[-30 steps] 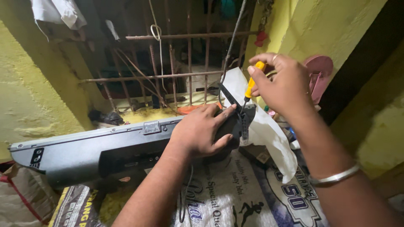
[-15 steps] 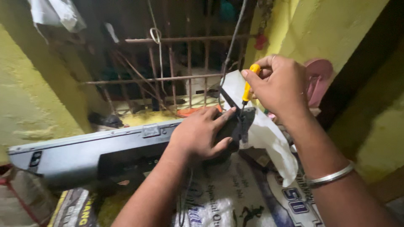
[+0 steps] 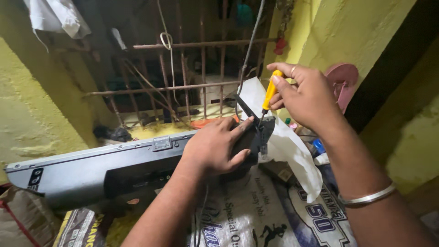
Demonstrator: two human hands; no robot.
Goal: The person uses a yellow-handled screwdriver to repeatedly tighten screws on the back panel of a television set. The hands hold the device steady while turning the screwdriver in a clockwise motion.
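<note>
one camera is sitting on the person's head, looking down and forward. it is staying close to the left hand (image 3: 215,148) and right hand (image 3: 308,98), facing a barred window (image 3: 183,87) behind.
</note>
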